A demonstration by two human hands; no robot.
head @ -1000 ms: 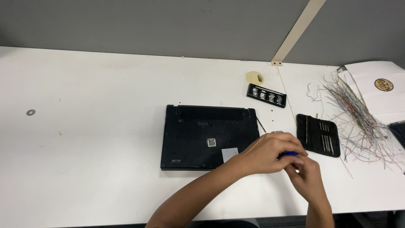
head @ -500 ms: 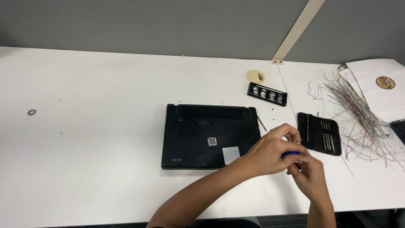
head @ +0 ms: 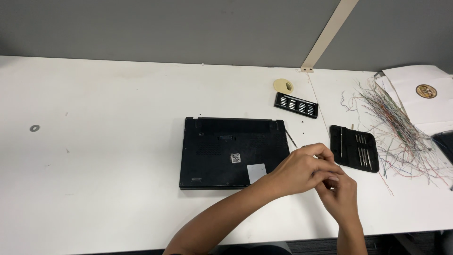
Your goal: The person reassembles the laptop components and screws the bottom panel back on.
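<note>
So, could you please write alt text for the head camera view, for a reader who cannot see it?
Two hands, left hand and right hand, meet fingertip to fingertip over a white table, right of a black laptop lying bottom up. Further right lie a black tool pouch, a bit holder and loose wires.

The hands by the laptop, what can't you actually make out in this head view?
- What the left hand and right hand pinch: hidden by the curled fingers.
- The table strip right of the upturned black laptop: covered by the hands.
- The bits in the small black bit holder: too small to tell apart.
- The dark object past the loose wires: cut off by the right edge.
</note>
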